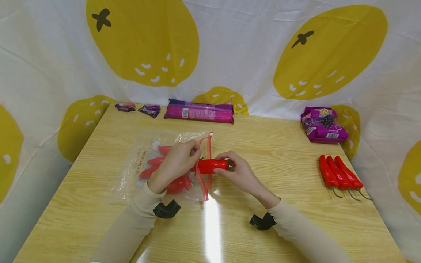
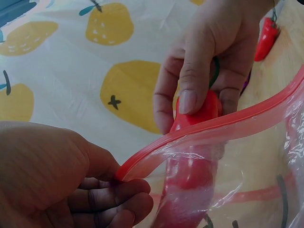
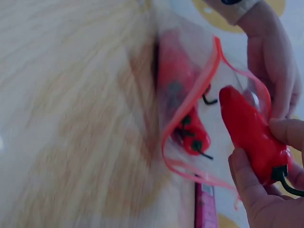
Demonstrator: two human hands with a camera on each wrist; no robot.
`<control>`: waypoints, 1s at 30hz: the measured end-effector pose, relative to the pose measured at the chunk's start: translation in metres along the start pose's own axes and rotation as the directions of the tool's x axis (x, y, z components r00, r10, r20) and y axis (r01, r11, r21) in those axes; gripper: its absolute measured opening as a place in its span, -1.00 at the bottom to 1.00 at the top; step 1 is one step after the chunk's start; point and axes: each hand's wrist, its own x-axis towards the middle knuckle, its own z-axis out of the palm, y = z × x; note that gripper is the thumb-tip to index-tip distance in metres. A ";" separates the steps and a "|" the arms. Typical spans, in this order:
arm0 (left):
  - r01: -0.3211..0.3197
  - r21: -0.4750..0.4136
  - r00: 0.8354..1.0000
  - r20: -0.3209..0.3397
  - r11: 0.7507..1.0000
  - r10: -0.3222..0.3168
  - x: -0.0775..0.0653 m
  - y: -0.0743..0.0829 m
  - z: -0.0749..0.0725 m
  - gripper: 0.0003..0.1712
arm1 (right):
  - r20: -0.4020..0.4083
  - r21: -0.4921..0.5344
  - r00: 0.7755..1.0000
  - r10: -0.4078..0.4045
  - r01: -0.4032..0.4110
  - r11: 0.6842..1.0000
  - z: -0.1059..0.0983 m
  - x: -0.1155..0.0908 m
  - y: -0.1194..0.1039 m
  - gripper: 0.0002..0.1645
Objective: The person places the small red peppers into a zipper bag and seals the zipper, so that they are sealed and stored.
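Observation:
A clear zip bag (image 1: 126,182) with a red zip edge lies on the table, several red chili peppers (image 1: 179,185) inside it. My left hand (image 1: 177,160) pinches the bag's red rim between thumb and fingers, holding the mouth apart, as the left wrist view shows. Between the thumb and fingers of my right hand (image 1: 238,173) is another red pepper (image 3: 254,137), gripped near its green stem end. Its tip points into the bag's mouth. The left wrist view shows its lower part behind the clear plastic.
Three red peppers (image 1: 340,174) lie side by side at the table's right. A purple bag with a grape picture (image 1: 323,125) stands behind them. Along the back edge are a long purple packet (image 1: 200,111) and two small purple wrapped sweets (image 1: 149,110). A fruit-print cloth (image 1: 236,47) hangs behind.

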 end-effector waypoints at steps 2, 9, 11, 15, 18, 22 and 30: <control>-0.005 0.003 1.000 -0.003 1.000 0.005 0.000 0.001 -0.001 -0.91 | 0.044 0.070 0.999 0.021 -0.024 0.997 0.007 0.003 -0.003 -0.60; -0.023 0.011 1.000 -0.011 1.000 0.023 -0.001 0.001 -0.001 -0.92 | 0.166 0.167 0.986 -0.011 -0.018 0.986 0.023 0.006 -0.025 -0.55; -0.029 0.015 0.999 -0.021 0.999 0.029 -0.001 0.002 -0.001 -0.92 | 0.173 0.151 0.984 -0.033 0.007 0.988 0.028 0.007 -0.027 -0.56; -0.030 0.026 0.999 -0.037 0.999 0.031 -0.001 0.003 -0.001 -0.91 | 0.182 0.114 0.980 -0.078 0.058 0.992 0.037 0.011 -0.027 -0.58; -0.023 0.025 0.999 -0.035 0.999 0.024 0.000 0.003 -0.001 -0.91 | 0.192 0.108 0.975 -0.113 0.093 0.990 0.042 0.013 -0.025 -0.61; -0.028 0.016 0.999 -0.037 0.999 0.029 -0.001 0.004 -0.002 -0.91 | 0.198 0.121 0.969 -0.151 0.128 0.984 0.047 0.016 -0.023 -0.68; -0.050 0.035 0.995 -0.090 0.998 0.053 -0.003 0.004 -0.003 -0.89 | 0.164 0.023 0.968 -0.192 0.191 0.981 0.062 0.023 -0.030 -0.69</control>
